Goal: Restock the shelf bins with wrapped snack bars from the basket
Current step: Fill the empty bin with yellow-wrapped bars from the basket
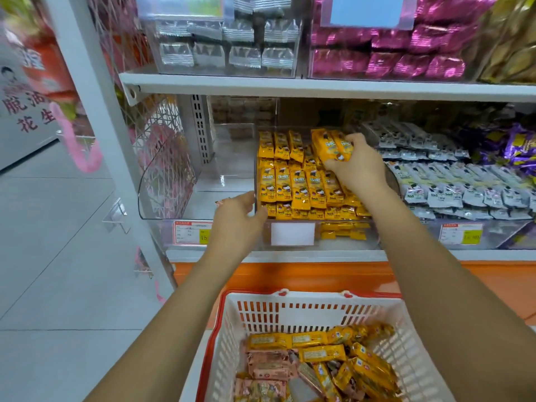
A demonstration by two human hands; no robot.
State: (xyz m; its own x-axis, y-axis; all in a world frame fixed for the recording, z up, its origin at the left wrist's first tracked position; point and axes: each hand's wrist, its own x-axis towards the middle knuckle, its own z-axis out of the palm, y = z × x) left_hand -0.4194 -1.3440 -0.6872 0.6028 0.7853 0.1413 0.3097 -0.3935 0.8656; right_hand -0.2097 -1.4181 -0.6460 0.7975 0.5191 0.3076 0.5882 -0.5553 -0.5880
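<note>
We see the clear bin (293,234) packed with yellow bars (301,187) lying flat in rows, faces up. A bunch (330,143) of the same bars sits gripped in our right hand (359,166) over the back row. The white basket (290,311) below holds loose yellow and pink bars (269,364).

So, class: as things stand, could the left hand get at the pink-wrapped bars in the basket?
Probably yes. The left hand holds no bars, the basket is open-topped, and the pink-wrapped bars lie uncovered on its left side, nearest that arm.
</note>
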